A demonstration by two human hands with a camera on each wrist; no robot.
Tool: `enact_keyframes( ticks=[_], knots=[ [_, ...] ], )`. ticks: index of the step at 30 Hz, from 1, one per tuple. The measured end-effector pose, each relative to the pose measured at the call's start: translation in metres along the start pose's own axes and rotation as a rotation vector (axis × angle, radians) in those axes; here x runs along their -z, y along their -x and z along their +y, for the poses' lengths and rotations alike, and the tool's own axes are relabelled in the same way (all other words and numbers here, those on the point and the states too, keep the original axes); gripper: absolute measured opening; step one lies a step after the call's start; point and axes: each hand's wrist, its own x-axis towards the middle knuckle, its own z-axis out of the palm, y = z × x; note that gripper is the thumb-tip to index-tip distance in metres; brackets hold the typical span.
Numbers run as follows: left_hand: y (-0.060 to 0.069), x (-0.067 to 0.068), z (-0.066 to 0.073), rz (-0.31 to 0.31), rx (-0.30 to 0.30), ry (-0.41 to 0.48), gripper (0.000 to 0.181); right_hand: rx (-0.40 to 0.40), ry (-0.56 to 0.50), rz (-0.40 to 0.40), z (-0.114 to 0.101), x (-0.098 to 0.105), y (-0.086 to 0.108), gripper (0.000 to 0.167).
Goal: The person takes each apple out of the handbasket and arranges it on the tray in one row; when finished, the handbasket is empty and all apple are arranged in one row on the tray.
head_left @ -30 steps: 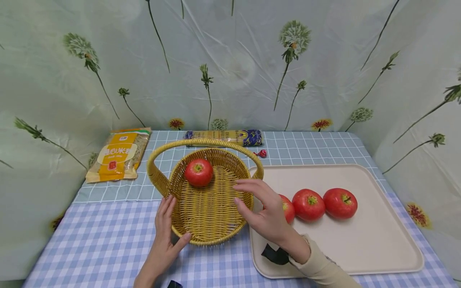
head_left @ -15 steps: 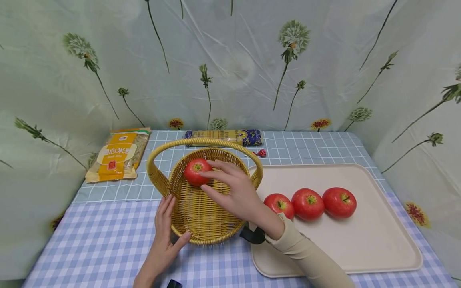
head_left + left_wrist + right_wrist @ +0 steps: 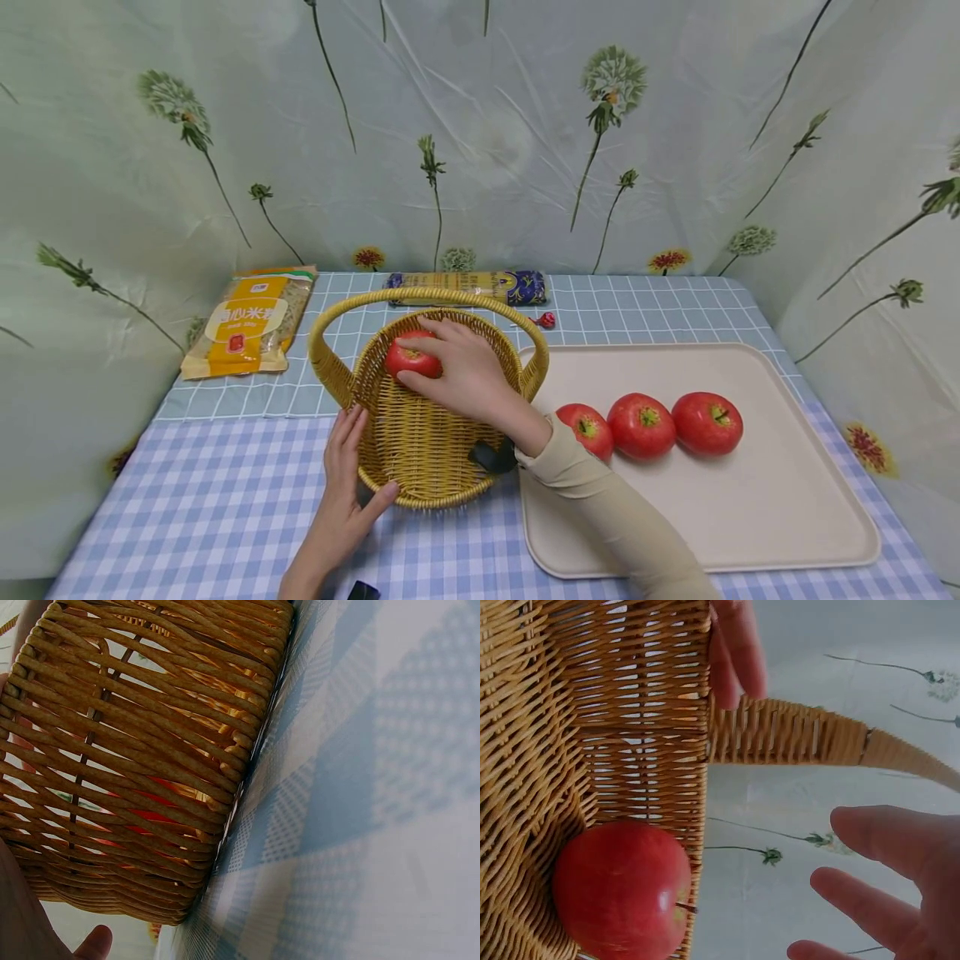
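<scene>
A yellow wicker basket (image 3: 423, 450) with an arched handle stands left of the tray; its woven side (image 3: 127, 742) fills much of the left wrist view. Inside, at the back left, lies a red apple (image 3: 412, 362). My right hand (image 3: 467, 371) is over it, fingers spread and slightly bent. In the right wrist view a gap shows between this hand (image 3: 907, 877) and the apple (image 3: 622, 889). My left hand (image 3: 342, 492) rests against the basket's left front, fingers at the rim near the handle's base and thumb at the front rim.
Three red apples (image 3: 642, 426) lie in a row on a beige tray (image 3: 750, 517) at the right. An orange and clear food bag (image 3: 251, 325) is at the back left. Behind the basket lie a long yellow and blue packet (image 3: 468, 287) and a small red wrapped item (image 3: 546, 320).
My right hand has moved left from the basket's right rim to above the apple inside. My left hand, the basket and the apples have stayed in place.
</scene>
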Motion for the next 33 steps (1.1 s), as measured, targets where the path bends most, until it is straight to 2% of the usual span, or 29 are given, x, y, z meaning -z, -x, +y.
enact_keyframes(
  ticks=[4,11,18,29,33],
  knots=[
    [0.0,0.0,-0.001,-0.004,0.003,-0.006,0.093,-0.049,0.052,-0.053,0.002,-0.006,-0.011,0.046],
    [0.0,0.0,-0.001,0.0,-0.019,-0.001,0.093,-0.12,0.074,-0.148,0.008,-0.016,-0.026,0.053],
    [0.0,0.0,-0.001,-0.009,0.011,0.003,0.094,-0.171,0.092,-0.216,0.013,-0.025,-0.036,0.059],
    [0.001,0.0,-0.002,0.006,-0.029,0.008,0.092,-0.181,0.026,-0.187,0.018,-0.038,-0.042,0.05],
    [0.001,0.0,-0.002,0.001,-0.012,0.008,0.093,-0.187,-0.011,-0.19,0.019,-0.043,-0.044,0.052]
  ],
)
